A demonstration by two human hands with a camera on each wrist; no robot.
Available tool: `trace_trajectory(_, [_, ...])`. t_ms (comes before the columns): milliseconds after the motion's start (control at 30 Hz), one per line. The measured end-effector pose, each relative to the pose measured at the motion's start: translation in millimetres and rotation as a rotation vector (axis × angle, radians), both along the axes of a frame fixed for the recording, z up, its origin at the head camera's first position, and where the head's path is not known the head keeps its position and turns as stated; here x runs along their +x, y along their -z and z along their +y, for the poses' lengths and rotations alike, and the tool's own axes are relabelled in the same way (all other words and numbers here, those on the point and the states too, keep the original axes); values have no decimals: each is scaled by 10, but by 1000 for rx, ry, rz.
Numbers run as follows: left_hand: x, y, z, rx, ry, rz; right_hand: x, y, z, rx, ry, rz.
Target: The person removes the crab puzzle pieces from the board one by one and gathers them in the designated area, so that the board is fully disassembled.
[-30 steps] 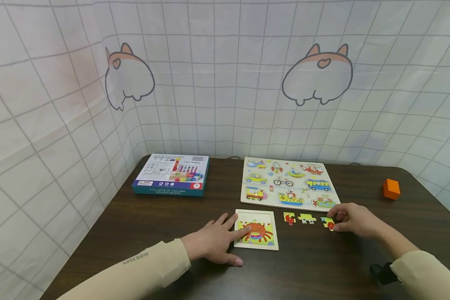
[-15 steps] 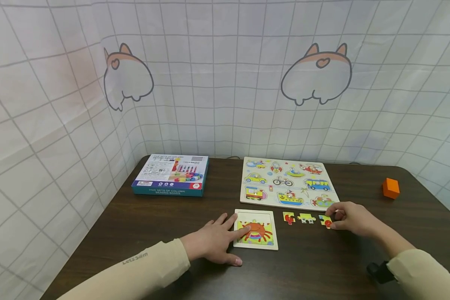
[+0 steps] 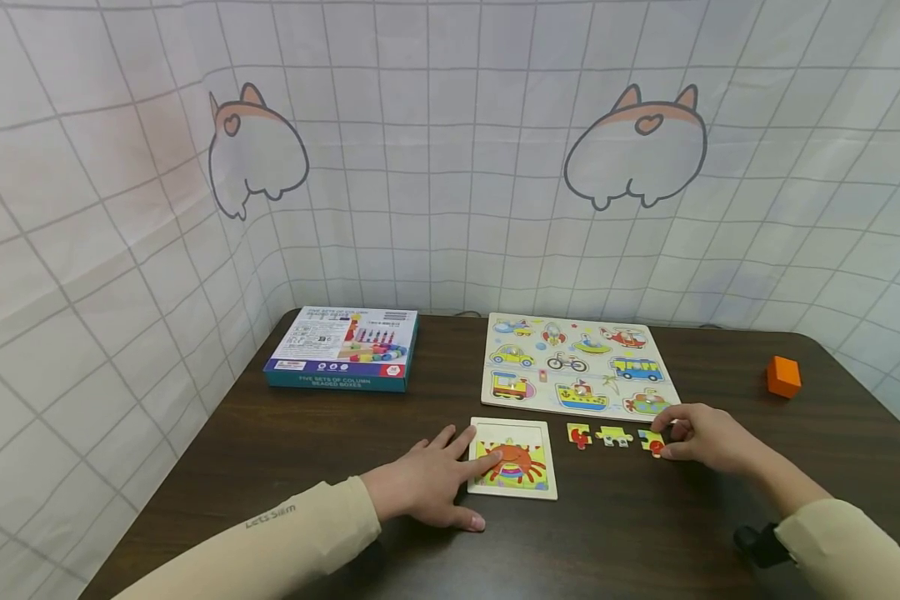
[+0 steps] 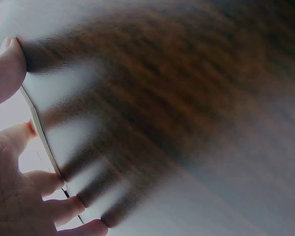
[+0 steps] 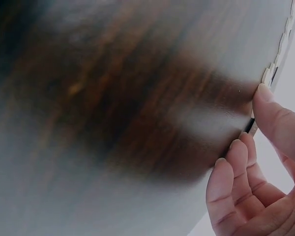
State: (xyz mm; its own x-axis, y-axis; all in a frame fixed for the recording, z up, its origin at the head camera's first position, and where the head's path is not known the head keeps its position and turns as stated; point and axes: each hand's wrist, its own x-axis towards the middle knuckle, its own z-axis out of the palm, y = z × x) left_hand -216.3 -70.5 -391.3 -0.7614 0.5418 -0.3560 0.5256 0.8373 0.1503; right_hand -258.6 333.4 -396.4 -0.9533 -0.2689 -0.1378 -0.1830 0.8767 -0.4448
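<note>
My left hand (image 3: 438,482) lies with fingers spread at the left side of a small framed jigsaw puzzle (image 3: 525,493), its index finger on the red crab picture. In the left wrist view the fingertips (image 4: 71,202) reach the frame's edge and the tabletop. Right of the frame, my right hand (image 3: 708,437) pinches a jigsaw piece (image 3: 651,442), yellow with red and a bit of blue, flat at the table between thumb and index finger. Two other pieces lie left of it: a yellow and red one (image 3: 578,435) and a yellow one with eyes (image 3: 613,436).
A vehicle peg puzzle board (image 3: 540,402) lies just behind the pieces. At the back left is a flat beaded-toy box (image 3: 337,350), and an orange block (image 3: 783,377) sits at the far right. A white grid-patterned curtain (image 3: 435,167) surrounds the dark wooden table (image 3: 570,550).
My right hand has slid the jigsaw piece slightly left toward the other two, then stayed still. My left hand has kept its place on the frame.
</note>
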Motion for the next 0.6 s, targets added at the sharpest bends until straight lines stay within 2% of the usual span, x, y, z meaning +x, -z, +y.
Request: trace_trajectory(600, [11, -11, 1, 4, -1, -2, 5, -3, -1, -10, -4, -5])
